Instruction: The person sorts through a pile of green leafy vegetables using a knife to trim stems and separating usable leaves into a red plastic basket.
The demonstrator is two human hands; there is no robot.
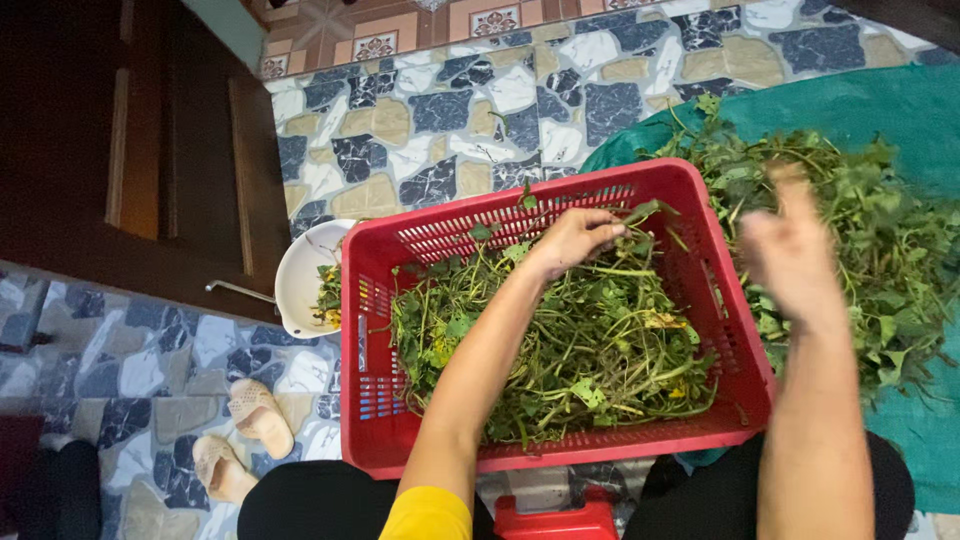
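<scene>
While blurred, right hand (790,250) hangs raised.

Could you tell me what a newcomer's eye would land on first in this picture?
The bright red slotted crate in the middle, heaped with green leafy stems, stands out first. The left hand reaches into the stems near the crate's far side, while the blurred right hand is raised over a second pile of greens on a teal sheet to the right. A white bowl sits left of the crate.
</scene>
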